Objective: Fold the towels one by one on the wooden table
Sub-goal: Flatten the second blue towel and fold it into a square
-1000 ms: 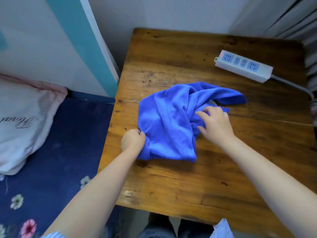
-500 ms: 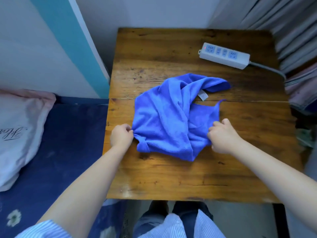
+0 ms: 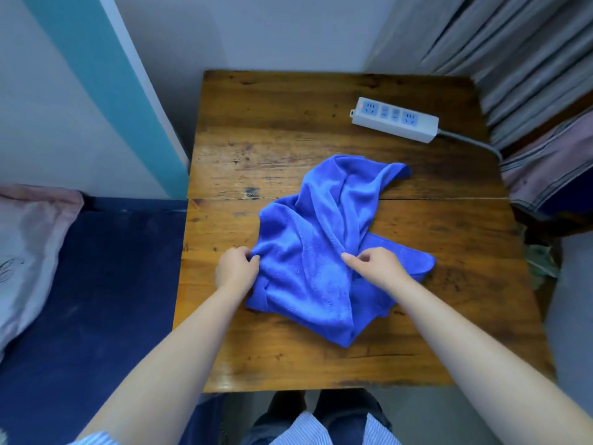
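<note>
The bright blue plush microfibre towel (image 3: pixel 324 252) lies crumpled on the worn brown plank-topped wooden table (image 3: pixel 288 130), near the middle and toward the front edge. It is not yet spread flat: several layers are twisted over one another, and one tapered corner reaches toward the far right, pointing at the white four-socket power strip (image 3: pixel 394 119), from which it stays apart.

Orientation: the long axis of the bunched cloth runs diagonally, from the near left to the far right. A second flat flap extends to the right, behind the right hand.

Hand state: the left hand (image 3: pixel 236 268) has its fingers curled and pinches the towel's left edge. The right hand (image 3: pixel 377 268) rests on the central ridge of folds; thumb and forefinger appear to close on a fold there, though the exact contact is partly hidden.

Handling properties, as judged: the fabric is light, soft and limp. It holds no shape of its own, drapes wherever unsupported, and its nap probably grips the rough wood slightly instead of sliding freely. It is not fragile.

Recommended hold: take the towel at two adjacent corners or along one hemmed edge, not at mid-fold, so that a pull untwists the layers before any folding begins.
</note>
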Demonstrator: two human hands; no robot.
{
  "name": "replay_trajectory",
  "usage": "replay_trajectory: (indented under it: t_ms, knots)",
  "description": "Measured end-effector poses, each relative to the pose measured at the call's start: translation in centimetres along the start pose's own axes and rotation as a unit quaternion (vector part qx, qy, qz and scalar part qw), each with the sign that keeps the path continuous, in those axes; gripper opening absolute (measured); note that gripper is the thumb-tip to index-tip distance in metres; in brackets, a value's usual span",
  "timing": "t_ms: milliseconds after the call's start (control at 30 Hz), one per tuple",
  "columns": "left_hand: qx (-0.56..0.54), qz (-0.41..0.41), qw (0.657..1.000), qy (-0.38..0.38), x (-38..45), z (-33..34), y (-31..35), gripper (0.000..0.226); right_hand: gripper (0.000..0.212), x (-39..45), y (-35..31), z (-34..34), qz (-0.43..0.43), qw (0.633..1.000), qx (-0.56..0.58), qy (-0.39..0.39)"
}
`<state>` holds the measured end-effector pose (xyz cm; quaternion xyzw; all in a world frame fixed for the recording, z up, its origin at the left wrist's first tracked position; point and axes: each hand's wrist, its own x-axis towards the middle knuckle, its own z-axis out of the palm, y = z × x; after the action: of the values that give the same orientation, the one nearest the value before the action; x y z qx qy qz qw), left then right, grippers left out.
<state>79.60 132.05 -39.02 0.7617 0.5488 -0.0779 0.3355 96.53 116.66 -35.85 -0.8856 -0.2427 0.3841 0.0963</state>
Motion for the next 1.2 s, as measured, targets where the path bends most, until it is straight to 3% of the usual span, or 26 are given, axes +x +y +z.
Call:
replay_trajectory:
  t_ms: [100,200,267,333,433,500,567,667,767,967,1200]
  knots:
    - [-0.042,0.026,0.999,0.021,0.0,0.0,-0.4,0.022,0.050,0.1,0.1,1.7,0.016,0.999,0.049,0.004]
    - [-0.118,0.038,0.991,0.057,-0.2,-0.8,-1.0,0.025,0.052,0.5,-1.2,1.0,-0.002,0.989,0.110,0.104]
    - [-0.166,0.018,0.983,0.078,-0.4,-1.8,-1.5,0.023,0.053,0.7,-3.2,-0.3,-0.048,0.973,0.131,0.183]
    - [-0.204,-0.007,0.975,0.086,-0.4,-2.9,-2.3,0.024,0.049,0.6,-6.0,-1.1,-0.151,0.958,0.107,0.218]
    - [-0.222,-0.045,0.969,0.102,-0.2,-4.5,-4.3,0.026,0.023,0.5,-9.4,-0.1,-0.333,0.940,0.009,0.078]
    - [-0.194,-0.069,0.973,0.101,0.0,-4.9,-5.4,0.023,0.019,0.8,-9.4,1.3,-0.362,0.929,-0.080,0.002]
    - [-0.154,-0.094,0.979,0.090,0.0,-4.9,-6.3,0.020,0.023,1.2,-8.3,2.4,-0.342,0.932,-0.117,0.012]
    - [-0.131,-0.114,0.982,0.071,0.0,-4.3,-7.1,0.017,0.032,1.4,-6.3,3.3,-0.239,0.963,-0.101,0.077]
    - [-0.135,-0.110,0.983,0.062,0.0,-3.7,-7.2,0.019,0.026,1.7,-5.1,3.3,-0.152,0.979,-0.065,0.120]
    - [-0.106,-0.099,0.986,0.076,0.3,-3.4,-7.0,0.030,0.024,3.7,-6.8,2.9,-0.086,0.985,0.001,0.148]
    - [-0.119,-0.121,0.981,0.090,0.7,-3.9,-6.6,0.026,0.027,5.3,-9.9,4.3,-0.023,0.983,-0.136,0.122]
